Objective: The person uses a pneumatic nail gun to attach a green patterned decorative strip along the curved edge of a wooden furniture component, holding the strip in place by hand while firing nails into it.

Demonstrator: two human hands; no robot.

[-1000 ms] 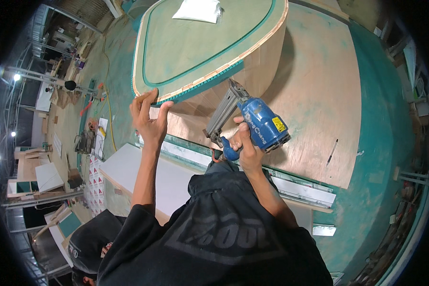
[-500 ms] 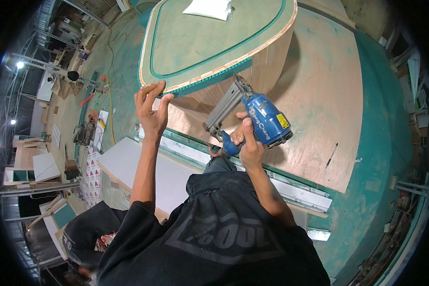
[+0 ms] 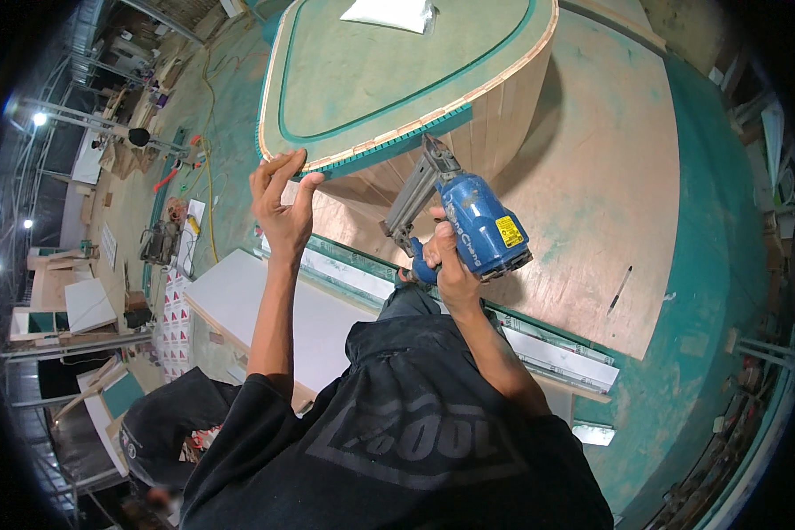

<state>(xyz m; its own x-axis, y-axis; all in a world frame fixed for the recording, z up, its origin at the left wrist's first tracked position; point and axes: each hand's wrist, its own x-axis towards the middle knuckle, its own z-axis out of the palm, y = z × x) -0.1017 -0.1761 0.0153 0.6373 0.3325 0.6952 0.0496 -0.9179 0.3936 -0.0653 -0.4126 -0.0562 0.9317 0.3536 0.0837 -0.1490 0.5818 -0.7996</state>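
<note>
Head cam: one blue nail gun [image 3: 486,225] mid-frame, my right hand [image 3: 455,272] wrapped round it. My left hand [image 3: 284,212] is at one green slotted strip [image 3: 453,122], upper center, fingers narrow, can't tell if gripping. One pen [image 3: 620,290] right, on plywood [image 3: 609,168]; three lights [image 3: 40,118] far left.

One nailer [image 3: 479,223], one white packet [image 3: 390,13]

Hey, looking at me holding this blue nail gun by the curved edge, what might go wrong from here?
The left hand is at the same edge as the nose of the blue nail gun, so a stray fastener might reach its fingers. The right hand alone grips the gun, so a kick could tilt it and mark the green strip.
</note>
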